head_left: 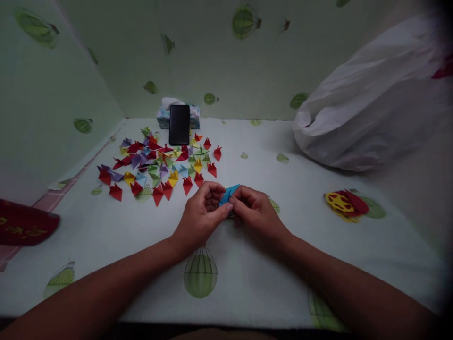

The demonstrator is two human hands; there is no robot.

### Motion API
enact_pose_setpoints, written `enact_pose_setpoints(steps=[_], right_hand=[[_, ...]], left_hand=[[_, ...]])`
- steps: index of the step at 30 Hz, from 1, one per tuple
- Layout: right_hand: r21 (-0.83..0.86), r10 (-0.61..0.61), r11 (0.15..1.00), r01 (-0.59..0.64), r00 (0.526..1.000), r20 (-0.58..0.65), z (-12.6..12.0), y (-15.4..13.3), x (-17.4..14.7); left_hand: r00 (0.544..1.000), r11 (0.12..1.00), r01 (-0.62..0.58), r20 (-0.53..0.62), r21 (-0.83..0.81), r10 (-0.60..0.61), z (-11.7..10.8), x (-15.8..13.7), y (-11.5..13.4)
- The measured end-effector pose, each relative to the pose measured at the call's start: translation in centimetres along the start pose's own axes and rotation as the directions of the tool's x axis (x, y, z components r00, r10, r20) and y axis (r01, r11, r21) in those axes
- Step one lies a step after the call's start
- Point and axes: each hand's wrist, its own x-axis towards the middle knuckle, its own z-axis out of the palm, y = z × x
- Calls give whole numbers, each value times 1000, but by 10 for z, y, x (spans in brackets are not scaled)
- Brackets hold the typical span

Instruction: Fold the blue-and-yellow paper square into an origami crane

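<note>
A small folded piece of blue origami paper (pixel 231 191) is pinched between my two hands above the middle of the table. My left hand (pixel 205 208) grips its left side, thumb pressed toward the front and fingers curled. On its right side my right hand (pixel 256 208) closes thumb and fingers; part of the paper is hidden behind them. Just beyond my left hand spreads a crowd of small folded paper cranes (pixel 155 165) in red, yellow, green, purple and blue.
A black phone (pixel 179 125) leans upright on a tissue box (pixel 163 118) behind the cranes. At the right back bulges a white plastic bag (pixel 357 108). Yellow and red paper cutouts (pixel 345 204) lie at right. A dark red object with yellow marks (pixel 26 223) stands at the left edge.
</note>
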Motion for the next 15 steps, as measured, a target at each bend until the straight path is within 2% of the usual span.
enact_pose_setpoints(steps=[7,12,15], right_hand=[[96,-10,995,4,998,64,-2,2,2],[210,-4,978,-14,997,82,-3,7,4],[197,-3,980,-11,997,71,-3,7,3]], left_hand=[[993,988,120,15,-92,-119,-1,4,5],[983,974,176,73,-145,-167,-4,5,7],[977,968,199,113,-151,-183,-4,5,7]])
